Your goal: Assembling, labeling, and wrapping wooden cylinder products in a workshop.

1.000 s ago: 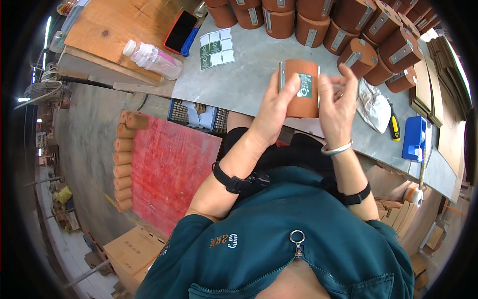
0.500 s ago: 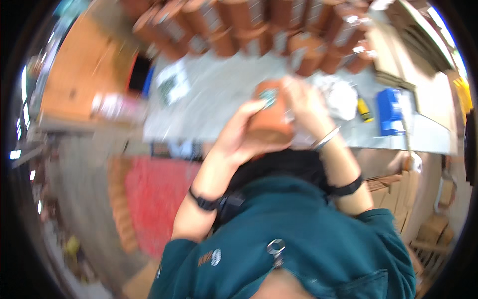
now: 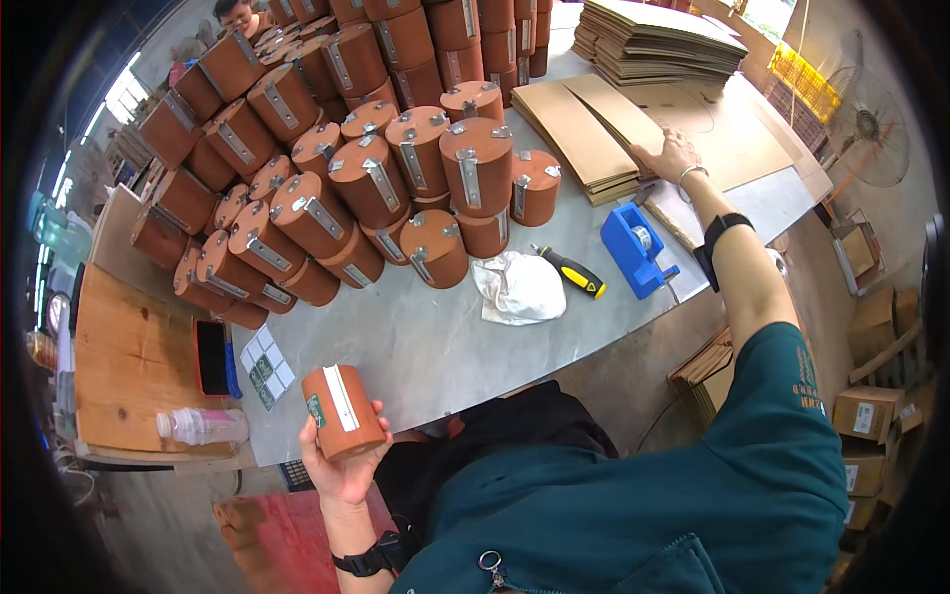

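Observation:
In my left hand (image 3: 344, 475), near the front edge of the table, is a reddish-brown cylinder (image 3: 358, 421) with a pale strip down its side and a small green label. My fingers and thumb wrap its lower part. Far to the right, my right hand (image 3: 673, 156) lies with fingers apart on flat brown cardboard pieces (image 3: 579, 139), at the edge of a narrow stack. Many similar cylinders (image 3: 368, 178) with metal strips are piled on the table. A sheet of labels (image 3: 267, 366), some green, lies close to the held cylinder.
On the grey table (image 3: 426, 337) are a white cloth (image 3: 520, 289), a yellow-black screwdriver (image 3: 574, 272) and a blue tape dispenser (image 3: 638, 252). A taller cardboard stack (image 3: 653, 40) stands behind. At left are a phone (image 3: 212, 356) and a plastic bottle (image 3: 203, 426). Another person (image 3: 237, 15) appears beyond the pile.
Both hands were on the cylinder; my right hand has left it and reached far right to the cardboard. My left hand has carried the cylinder left. The view has shifted.

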Demonstrator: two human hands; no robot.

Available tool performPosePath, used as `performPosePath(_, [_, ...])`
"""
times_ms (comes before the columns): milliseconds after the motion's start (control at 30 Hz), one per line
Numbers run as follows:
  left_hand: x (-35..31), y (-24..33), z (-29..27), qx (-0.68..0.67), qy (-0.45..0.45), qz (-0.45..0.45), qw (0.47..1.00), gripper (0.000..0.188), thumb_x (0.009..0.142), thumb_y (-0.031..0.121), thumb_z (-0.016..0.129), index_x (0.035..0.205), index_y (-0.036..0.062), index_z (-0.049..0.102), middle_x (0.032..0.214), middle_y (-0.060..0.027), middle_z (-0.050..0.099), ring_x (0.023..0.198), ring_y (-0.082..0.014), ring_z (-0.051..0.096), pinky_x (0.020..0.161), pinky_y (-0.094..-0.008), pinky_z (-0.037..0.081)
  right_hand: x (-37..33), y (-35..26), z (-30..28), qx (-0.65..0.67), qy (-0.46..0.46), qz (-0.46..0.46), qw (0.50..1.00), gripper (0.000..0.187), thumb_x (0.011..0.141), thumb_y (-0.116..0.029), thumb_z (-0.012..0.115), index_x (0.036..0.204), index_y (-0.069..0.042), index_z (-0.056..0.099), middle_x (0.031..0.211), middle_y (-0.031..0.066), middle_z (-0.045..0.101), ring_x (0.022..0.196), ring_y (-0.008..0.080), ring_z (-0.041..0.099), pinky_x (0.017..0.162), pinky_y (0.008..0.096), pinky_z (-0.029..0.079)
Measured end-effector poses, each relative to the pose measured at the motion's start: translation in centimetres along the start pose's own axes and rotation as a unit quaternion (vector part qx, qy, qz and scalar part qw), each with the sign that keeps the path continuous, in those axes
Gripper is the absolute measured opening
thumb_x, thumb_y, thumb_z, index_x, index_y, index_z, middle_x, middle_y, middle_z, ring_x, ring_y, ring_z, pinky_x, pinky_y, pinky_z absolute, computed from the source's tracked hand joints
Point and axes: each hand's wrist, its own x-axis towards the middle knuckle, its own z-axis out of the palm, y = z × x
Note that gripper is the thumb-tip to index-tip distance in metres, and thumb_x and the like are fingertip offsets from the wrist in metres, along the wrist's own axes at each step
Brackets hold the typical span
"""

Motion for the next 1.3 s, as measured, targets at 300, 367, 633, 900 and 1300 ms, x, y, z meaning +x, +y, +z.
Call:
performPosePath(300, [-1.0, -0.5, -0.3, 0.042, 0.023, 0.014, 0.999, 0.077, 0.091, 0.048, 0.063, 0.146, -0.0006, 0.041, 0.127, -0.0302, 0.057, 0.105, -0.0429, 0.066, 0.088, -0.0543, 0.06, 1.2, 2.3, -0.3, 0.015, -0.008, 0.04, 0.999, 0.083, 0.072, -0.074, 0.074, 0.107, 0.001, 0.064, 0.109, 0.0223, 0.069, 0.107, 0.0344, 0.066, 0.094, 0.0403, 0.051])
performPosePath(367, [-1.1, -0.8, -0.3, 0.042, 0.035, 0.021, 0.998, 0.078, 0.09, 0.047, 0.064, 0.147, 0.0003, 0.041, 0.128, -0.0296, 0.057, 0.105, -0.0429, 0.066, 0.088, -0.0548, 0.06, 1.5, 2.4, -0.2, 0.064, 0.05, 0.078, 0.994, 0.078, 0.071, -0.074, 0.075, 0.101, -0.003, 0.066, 0.102, 0.0208, 0.071, 0.102, 0.0336, 0.068, 0.093, 0.0402, 0.051])
performPosePath(633, [-2.9, -1.7, 1.8, 0.159, -0.075, 0.074, 0.982, 0.121, 0.061, 0.058, 0.087, 0.152, -0.0007, 0.034, 0.14, -0.0333, 0.049, 0.105, -0.0476, 0.066, 0.09, -0.0525, 0.06, -22.7, -10.6, -7.0, 0.427, 0.174, -0.338, 0.821, 0.063, 0.083, -0.024, 0.079, 0.133, -0.003, 0.047, 0.137, 0.017, 0.051, 0.129, 0.0301, 0.052, 0.105, 0.0438, 0.047])
performPosePath(900, [-4.8, -3.4, 1.6, 0.157, -0.049, 0.1, 0.981, 0.094, 0.073, 0.044, 0.08, 0.146, -0.0011, 0.042, 0.13, -0.0231, 0.06, 0.107, -0.0357, 0.069, 0.093, -0.0449, 0.058, -38.4, -19.1, -1.1, 0.354, -0.141, -0.371, 0.847, 0.074, 0.058, -0.027, 0.094, 0.117, -0.004, 0.055, 0.141, 0.0237, 0.046, 0.116, 0.0402, 0.05, 0.096, 0.0474, 0.046])
performPosePath(1300, [-3.1, -1.3, 0.9, 0.507, 0.175, 0.197, 0.821, 0.071, 0.081, 0.029, 0.081, 0.139, -0.0016, 0.051, 0.126, -0.0165, 0.063, 0.116, -0.0256, 0.063, 0.101, -0.0392, 0.05, -35.4, -20.6, 0.8, 0.3, -0.14, -0.537, 0.776, 0.052, 0.064, 0.004, 0.064, 0.114, -0.006, 0.073, 0.128, 0.012, 0.064, 0.093, 0.0306, 0.055, 0.088, 0.0403, 0.05])
